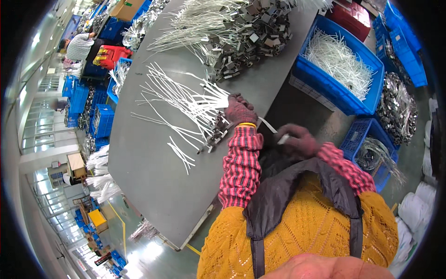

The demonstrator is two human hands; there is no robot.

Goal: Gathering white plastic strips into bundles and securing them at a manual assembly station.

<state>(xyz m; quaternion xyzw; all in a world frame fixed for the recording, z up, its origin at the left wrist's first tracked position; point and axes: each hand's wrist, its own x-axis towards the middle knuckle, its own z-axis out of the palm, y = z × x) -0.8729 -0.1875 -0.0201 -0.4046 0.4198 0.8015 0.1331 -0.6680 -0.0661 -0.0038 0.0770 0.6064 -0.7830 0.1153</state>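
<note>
My left hand (240, 110), in a dark maroon knitted glove, is closed on a bundle of white strips (204, 102) at the right side of the grey table (153, 186). The strips fan out to the left across the tabletop. Dark metal pieces (216, 132) lie at strip ends just beside that hand. Beyond the table edge, my right hand (299, 139), gloved alike and blurred, has its fingers bent around a small white strip end (283, 139). Another white strip (267, 124) sticks out between the two hands. A few loose strips (181, 156) lie nearer on the table.
A large heap of metal pieces (246, 39) with white strips covers the table's far end. Right of the table stands a blue bin (371, 100) full of white strips (339, 63). A lower blue crate (350, 139) holds wiry material. Another person (80, 49) is at far left.
</note>
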